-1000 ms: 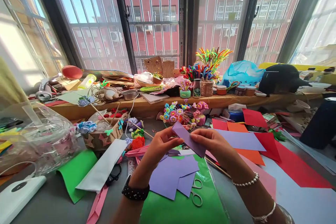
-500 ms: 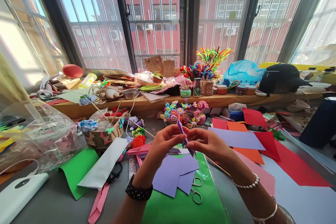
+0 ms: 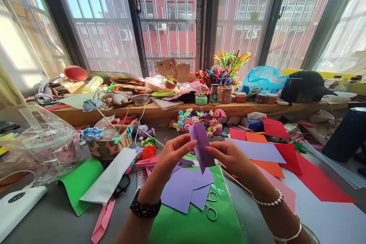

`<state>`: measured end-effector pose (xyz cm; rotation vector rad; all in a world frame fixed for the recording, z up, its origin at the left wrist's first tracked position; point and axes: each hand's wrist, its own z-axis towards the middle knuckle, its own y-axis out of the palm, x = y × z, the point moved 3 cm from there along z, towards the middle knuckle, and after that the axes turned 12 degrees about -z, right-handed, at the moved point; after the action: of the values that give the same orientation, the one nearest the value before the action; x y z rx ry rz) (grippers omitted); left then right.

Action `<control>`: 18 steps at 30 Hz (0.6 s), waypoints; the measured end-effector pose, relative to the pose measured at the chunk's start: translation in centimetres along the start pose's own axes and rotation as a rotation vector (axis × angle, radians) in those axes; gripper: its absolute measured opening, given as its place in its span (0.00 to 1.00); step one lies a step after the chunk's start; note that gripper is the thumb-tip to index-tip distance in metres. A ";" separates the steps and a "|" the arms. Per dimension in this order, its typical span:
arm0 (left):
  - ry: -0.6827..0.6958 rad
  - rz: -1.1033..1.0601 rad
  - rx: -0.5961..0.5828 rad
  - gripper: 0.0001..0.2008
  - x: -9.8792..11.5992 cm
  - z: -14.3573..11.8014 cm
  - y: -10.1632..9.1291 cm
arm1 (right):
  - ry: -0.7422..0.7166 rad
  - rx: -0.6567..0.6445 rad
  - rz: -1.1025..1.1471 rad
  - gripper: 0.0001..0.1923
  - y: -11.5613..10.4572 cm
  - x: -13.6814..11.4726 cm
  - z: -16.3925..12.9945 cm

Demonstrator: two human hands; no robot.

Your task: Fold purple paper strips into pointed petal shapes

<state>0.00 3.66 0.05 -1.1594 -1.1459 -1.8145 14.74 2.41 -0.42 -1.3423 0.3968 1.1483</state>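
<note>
Both hands, left hand (image 3: 171, 156) and right hand (image 3: 228, 156), raised, pinch purple paper (image 3: 201, 145) upright.

We see a small purple paper piece (image 3: 201, 145), a narrow folded strip, flat face toward us, standing nearly upright with a slight tilt. Top edge is square, bottom comes to a slanted point. It's held up in the air, above the purple sheets (image 3: 185, 188) lying flat and overlapping on green paper (image 3: 197, 228).
</note>
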 end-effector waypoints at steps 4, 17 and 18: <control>0.015 0.062 0.034 0.14 -0.2 0.0 -0.1 | 0.047 0.174 -0.106 0.14 -0.1 -0.2 -0.1; 0.093 0.227 0.114 0.14 -1.0 -0.1 1.2 | -0.187 0.740 -0.334 0.07 0.2 -1.2 -1.0; 0.104 0.242 0.121 0.13 -1.0 -0.2 1.2 | -0.215 0.761 -0.356 0.07 0.3 -1.3 -1.0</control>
<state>1.37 3.11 -0.49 -1.0704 -0.9951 -1.5805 14.32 0.93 0.22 -0.5825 0.3660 0.7160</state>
